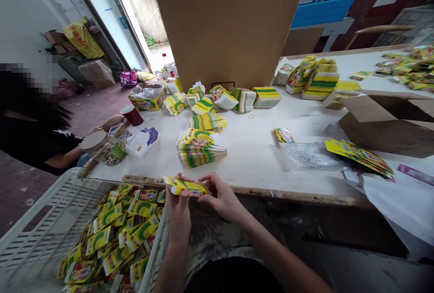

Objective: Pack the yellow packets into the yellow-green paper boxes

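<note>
Over the table's front edge I hold a small yellow and green carton (191, 187) between both hands. My left hand (178, 205) grips its left part, where a white and yellow end flap stands out. My right hand (220, 196) has its fingers and thumb closed on the right end. Just beyond lies a fanned stack of flat cartons (200, 150), with another flat stack (208, 122) behind it. To the left below, a white plastic crate (25, 243) holds many similar small cartons (106, 218).
At left sits a person (30, 134) by a lidded jar (111, 150) and a dark red mug (132, 115). A large cardboard sheet (227, 26) stands behind several carton stacks (266, 98). Rightward are a plastic bag (310, 156) and an open cardboard box (386, 132).
</note>
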Demonstrator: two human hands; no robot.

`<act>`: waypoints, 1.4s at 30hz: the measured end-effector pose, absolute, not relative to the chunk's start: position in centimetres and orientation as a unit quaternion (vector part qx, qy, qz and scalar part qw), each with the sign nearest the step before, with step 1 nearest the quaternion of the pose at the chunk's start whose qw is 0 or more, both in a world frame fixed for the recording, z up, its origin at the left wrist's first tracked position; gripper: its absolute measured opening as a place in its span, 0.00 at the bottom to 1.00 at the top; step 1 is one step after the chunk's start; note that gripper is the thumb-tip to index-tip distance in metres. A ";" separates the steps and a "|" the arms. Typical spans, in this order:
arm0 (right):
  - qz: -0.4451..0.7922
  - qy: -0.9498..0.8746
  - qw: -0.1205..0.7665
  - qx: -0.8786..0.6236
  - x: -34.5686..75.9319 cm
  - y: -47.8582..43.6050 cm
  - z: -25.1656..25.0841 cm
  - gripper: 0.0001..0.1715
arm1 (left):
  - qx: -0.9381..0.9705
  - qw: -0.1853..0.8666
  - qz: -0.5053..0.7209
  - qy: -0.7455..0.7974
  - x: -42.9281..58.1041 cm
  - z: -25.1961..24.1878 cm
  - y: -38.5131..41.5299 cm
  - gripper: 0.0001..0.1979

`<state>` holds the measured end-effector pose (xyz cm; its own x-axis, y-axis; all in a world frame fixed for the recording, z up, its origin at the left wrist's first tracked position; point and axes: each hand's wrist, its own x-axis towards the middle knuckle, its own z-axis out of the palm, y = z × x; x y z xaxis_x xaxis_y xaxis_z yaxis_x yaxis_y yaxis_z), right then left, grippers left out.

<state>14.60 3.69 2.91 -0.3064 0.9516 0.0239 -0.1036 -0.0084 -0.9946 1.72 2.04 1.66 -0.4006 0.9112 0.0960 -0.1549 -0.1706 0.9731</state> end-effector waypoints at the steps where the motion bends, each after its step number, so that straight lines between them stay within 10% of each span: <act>1: 0.598 -0.550 0.439 -0.384 15.0 3.9 2.9 0.16 | 0.362 0.398 0.675 0.505 1.6 1.4 2.0 0.25; 9: 0.511 -0.607 0.446 -0.414 17.2 5.0 3.3 0.14 | 0.328 0.439 0.676 0.493 1.6 0.8 2.1 0.13; 17: 0.137 -0.856 0.379 -0.324 19.5 4.5 5.1 0.14 | 0.601 0.368 0.487 0.515 -1.9 6.4 1.4 0.48; 24: 0.289 -0.666 0.524 -0.445 17.5 2.8 3.9 0.46 | 0.693 0.296 0.297 0.587 1.7 4.8 1.4 0.35; 30: 0.729 -0.431 0.413 -0.336 17.0 2.9 3.8 0.41 | 0.733 0.205 0.346 0.549 3.1 2.9 0.3 0.32; 42: 0.390 -0.750 0.377 -0.378 16.5 2.2 3.8 0.35 | 0.705 0.200 0.369 0.571 2.7 0.0 1.6 0.23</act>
